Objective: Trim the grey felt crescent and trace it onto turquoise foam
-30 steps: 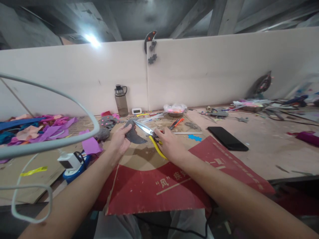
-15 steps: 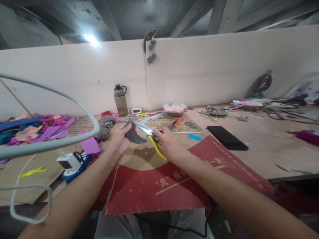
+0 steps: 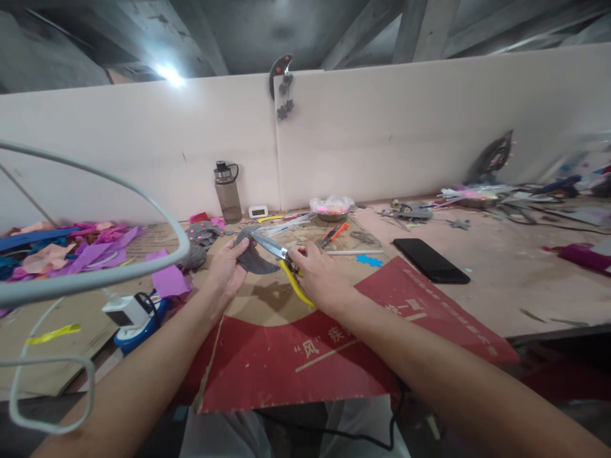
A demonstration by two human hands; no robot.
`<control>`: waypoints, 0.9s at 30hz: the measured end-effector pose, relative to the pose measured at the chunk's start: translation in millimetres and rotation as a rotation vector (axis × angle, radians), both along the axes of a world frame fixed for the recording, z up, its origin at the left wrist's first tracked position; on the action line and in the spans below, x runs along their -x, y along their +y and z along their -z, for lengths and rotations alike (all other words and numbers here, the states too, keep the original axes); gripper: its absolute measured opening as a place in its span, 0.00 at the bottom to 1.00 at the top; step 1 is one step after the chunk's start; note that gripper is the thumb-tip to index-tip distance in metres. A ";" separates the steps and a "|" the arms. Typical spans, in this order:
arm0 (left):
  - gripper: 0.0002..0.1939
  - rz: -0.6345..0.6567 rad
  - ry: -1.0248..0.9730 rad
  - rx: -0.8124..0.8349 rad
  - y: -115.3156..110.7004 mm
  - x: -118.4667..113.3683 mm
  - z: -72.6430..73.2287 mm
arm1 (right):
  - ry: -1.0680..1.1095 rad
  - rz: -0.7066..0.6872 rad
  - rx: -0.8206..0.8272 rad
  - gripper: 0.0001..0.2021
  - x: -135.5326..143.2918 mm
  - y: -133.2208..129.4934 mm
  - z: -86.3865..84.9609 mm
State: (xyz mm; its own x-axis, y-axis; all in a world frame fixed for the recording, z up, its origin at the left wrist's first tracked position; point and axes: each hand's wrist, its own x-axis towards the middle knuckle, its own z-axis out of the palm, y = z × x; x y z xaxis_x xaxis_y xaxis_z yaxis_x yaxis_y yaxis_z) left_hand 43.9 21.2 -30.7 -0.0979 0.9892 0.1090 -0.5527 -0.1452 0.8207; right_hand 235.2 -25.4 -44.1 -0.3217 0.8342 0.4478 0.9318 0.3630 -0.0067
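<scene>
My left hand (image 3: 230, 266) pinches a grey curved felt-like piece (image 3: 258, 259) over the cardboard, its tapered end pointing right. My right hand (image 3: 317, 273) is closed on scissors with yellow handles (image 3: 296, 285). The scissor blades (image 3: 270, 245) point up and left and lie against the upper part of the grey piece. Whether the blade tips are apart is too small to tell. Beneath both hands lies a red and brown cardboard sheet (image 3: 267, 362).
A black phone (image 3: 429, 259) and a blue cutout (image 3: 369, 261) lie to the right. Behind are a bottle (image 3: 228, 194), a small clock (image 3: 258, 212), a bowl (image 3: 332, 215) and an orange cutter (image 3: 335, 234). Coloured scraps (image 3: 52, 256), a white charger (image 3: 126, 312) and a pale tube (image 3: 157, 210) are at left.
The whole view has shifted slightly, so things appear a little further left. Both hands keep their hold, with the scissors still at the upper part of the grey piece.
</scene>
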 end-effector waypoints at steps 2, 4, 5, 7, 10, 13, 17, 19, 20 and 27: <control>0.05 -0.011 -0.001 0.004 -1.3 -1.1 -1.5 | 0.000 0.001 0.012 0.16 -0.2 -0.9 -1.1; 0.05 -0.008 0.001 0.003 -2.0 -1.6 -2.6 | 0.008 0.002 0.018 0.16 -0.1 -1.5 -1.9; 0.05 -0.004 0.000 0.002 -2.1 -1.7 -2.9 | 0.015 0.004 0.019 0.16 0.0 -1.6 -2.1; 0.06 0.006 -0.005 -0.003 -1.8 -1.7 -3.0 | 0.032 0.009 0.021 0.15 0.3 -1.6 -2.2; 0.07 0.024 -0.008 0.008 -1.1 -1.2 -1.8 | 0.070 0.000 0.030 0.14 0.5 -0.8 -0.9; 0.07 0.038 0.012 0.025 -1.2 -0.1 0.4 | 0.154 -0.034 0.072 0.14 -1.0 1.2 2.0; 0.11 0.036 0.094 -0.026 -3.6 1.5 2.3 | 0.322 -0.086 0.098 0.18 -5.6 4.9 5.8; 0.13 0.011 0.155 -0.052 -5.3 1.4 2.0 | 0.366 -0.105 0.079 0.18 -7.5 6.4 6.6; 0.13 0.002 0.175 -0.061 -6.1 1.1 1.6 | 0.375 -0.108 0.066 0.18 -8.1 6.9 6.8; 0.14 -0.020 0.229 -0.053 -8.0 -0.3 -3.1 | 0.295 -0.059 0.034 0.14 -6.2 8.0 7.9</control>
